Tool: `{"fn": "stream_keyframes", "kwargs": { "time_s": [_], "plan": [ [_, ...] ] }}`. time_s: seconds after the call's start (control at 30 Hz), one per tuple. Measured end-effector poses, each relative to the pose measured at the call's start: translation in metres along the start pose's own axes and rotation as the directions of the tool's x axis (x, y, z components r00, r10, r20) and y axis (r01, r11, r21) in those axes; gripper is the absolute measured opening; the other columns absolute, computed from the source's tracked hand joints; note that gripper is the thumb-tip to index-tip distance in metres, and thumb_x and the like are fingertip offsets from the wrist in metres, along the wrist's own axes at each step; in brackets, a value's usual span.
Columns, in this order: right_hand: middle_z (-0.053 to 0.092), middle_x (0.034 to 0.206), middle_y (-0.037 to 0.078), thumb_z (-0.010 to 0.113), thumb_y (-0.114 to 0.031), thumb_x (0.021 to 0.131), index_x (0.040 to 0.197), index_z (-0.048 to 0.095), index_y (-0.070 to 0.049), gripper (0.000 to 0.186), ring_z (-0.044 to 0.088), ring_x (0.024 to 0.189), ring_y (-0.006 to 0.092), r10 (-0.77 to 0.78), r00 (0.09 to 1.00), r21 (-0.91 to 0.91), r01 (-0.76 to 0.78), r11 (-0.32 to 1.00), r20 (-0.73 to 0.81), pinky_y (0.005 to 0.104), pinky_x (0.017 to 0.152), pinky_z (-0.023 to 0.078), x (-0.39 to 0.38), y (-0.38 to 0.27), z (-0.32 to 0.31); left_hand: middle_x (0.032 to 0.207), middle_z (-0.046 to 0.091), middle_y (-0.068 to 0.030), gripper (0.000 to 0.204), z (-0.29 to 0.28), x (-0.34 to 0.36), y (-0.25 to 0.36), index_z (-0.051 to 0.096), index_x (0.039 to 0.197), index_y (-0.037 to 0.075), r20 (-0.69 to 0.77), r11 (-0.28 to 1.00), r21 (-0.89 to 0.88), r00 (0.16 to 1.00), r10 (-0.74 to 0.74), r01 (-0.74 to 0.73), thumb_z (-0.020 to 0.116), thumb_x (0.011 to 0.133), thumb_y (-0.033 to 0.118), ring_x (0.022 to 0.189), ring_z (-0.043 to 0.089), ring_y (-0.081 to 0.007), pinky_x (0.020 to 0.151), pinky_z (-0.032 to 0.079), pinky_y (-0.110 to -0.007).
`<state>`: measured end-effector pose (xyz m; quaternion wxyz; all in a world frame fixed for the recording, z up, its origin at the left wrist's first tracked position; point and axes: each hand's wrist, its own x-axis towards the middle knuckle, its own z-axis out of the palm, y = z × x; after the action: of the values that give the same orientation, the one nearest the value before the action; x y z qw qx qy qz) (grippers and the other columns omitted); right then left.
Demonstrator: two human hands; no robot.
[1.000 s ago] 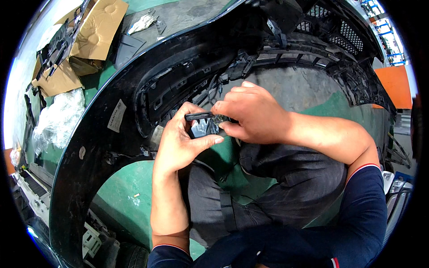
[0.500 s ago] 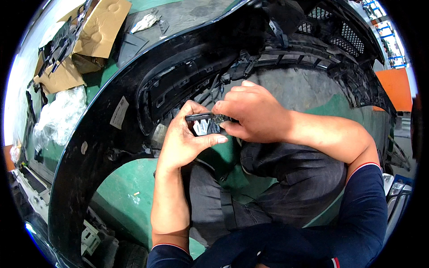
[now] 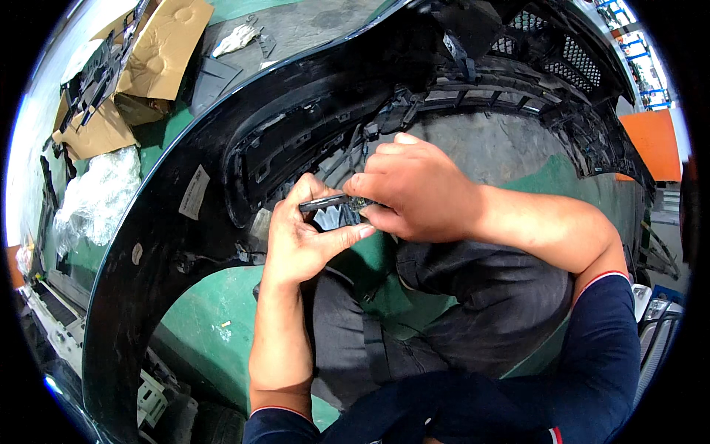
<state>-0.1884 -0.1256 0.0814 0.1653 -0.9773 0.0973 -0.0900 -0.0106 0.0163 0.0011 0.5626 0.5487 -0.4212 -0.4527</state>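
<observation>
Between my hands is a small black part (image 3: 327,213) with a glossy, reflective lower face and a dark bar along its top. My left hand (image 3: 296,233) grips it from the left, thumb underneath. My right hand (image 3: 410,189) is closed with its fingertips on the part's right end; what exactly lies under those fingers is too small to make out. Both hands are over my bent legs, inside the curve of a large black car bumper (image 3: 140,296) that has a pale label (image 3: 193,192) on its inner side.
At the upper left lie a torn cardboard box (image 3: 159,55) with black parts, crumpled clear plastic (image 3: 96,196), a white glove (image 3: 237,38) and grey panels (image 3: 214,81). An orange board (image 3: 651,144) stands at the right. White and metal parts (image 3: 148,392) sit at the lower left.
The small part has shifted a little down and left and is slightly more tilted, my left hand moving with it. My right fingers remain on its end.
</observation>
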Motion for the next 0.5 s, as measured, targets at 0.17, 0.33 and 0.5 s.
{"fn": "stream_keyframes", "kwargs": {
  "time_s": [0.17, 0.33, 0.5],
  "plan": [
    [0.068, 0.086, 0.009, 0.078, -0.024, 0.081, 0.112, 0.066, -0.007, 0.038, 0.07, 0.091, 0.0302, 0.025, 1.0, -0.041, -0.025, 0.999, -0.007, 0.0433, 0.082, 0.051, 0.001, -0.004, -0.004, 0.085, 0.068, -0.0045, 0.051, 0.003, 0.001, 0.011, 0.065, 0.092, 0.002, -0.044, 0.986, 0.117, 0.991, 0.125, -0.119, 0.104, 0.066, 0.02, 0.08, 0.061, -0.0124, 0.074, 0.052, -0.03],
    [0.065, 0.084, 0.005, 0.08, -0.026, 0.08, 0.128, 0.057, -0.002, 0.058, 0.067, 0.085, 0.0257, -0.047, 0.995, -0.045, 0.043, 0.998, -0.089, 0.0398, 0.076, 0.048, 0.003, -0.005, -0.007, 0.089, 0.07, -0.0077, 0.058, 0.001, -0.004, 0.015, 0.062, 0.092, 0.001, -0.062, 0.949, 0.231, 0.971, 0.233, -0.213, 0.107, 0.061, 0.018, 0.083, 0.063, -0.0143, 0.076, 0.052, -0.031],
    [0.058, 0.079, 0.0, 0.079, -0.03, 0.079, 0.132, 0.054, -0.001, 0.065, 0.06, 0.075, 0.0216, -0.139, 0.979, -0.094, 0.126, 0.988, -0.149, 0.0386, 0.069, 0.042, 0.0, -0.003, -0.005, 0.086, 0.069, -0.0105, 0.053, 0.002, -0.005, 0.017, 0.061, 0.09, 0.0, -0.035, 0.897, 0.254, 0.924, 0.382, -0.361, 0.105, 0.062, 0.011, 0.077, 0.065, -0.0196, 0.073, 0.054, -0.035]
  ]
}}
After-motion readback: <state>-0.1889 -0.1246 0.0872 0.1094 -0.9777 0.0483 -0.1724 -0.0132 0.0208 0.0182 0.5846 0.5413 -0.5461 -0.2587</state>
